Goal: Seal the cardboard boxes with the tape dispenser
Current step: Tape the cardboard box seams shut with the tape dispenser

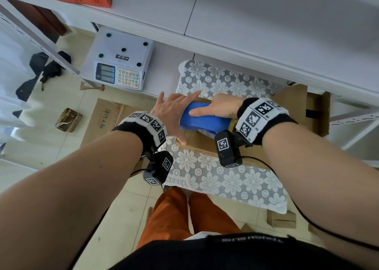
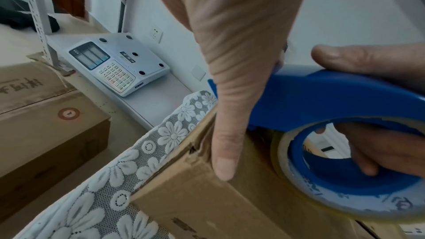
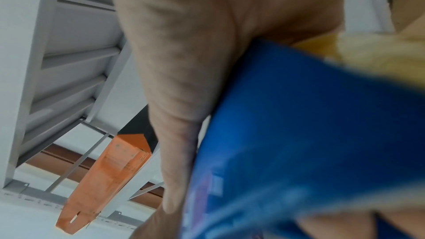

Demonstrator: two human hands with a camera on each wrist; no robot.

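1. Cardboard box (image 1: 196, 140) on lace cloth (image 1: 225, 179), landmark throughout.
2. Tape dispenser (image 1: 203, 119) atop box; right hand (image 1: 219, 107) wrapped round it.
3. Left hand (image 1: 174, 114) flat, fingers spread, pressing box's left edge.
4. Advice: brace firmly, draw dispenser steadily along seam.
5. Seam, cutter blade hidden; right-wrist view blurred.

Both bare forearms wear black wristbands (image 1: 264, 116) with white fiducial-marker blocks, cabled black cameras (image 1: 226, 148) beneath; orange trousers (image 1: 174, 214) below.

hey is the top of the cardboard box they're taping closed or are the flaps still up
Closed, as far as visible: the cardboard box top lies flat under the left hand and tape dispenser. Whether tape already covers the seam is hidden.
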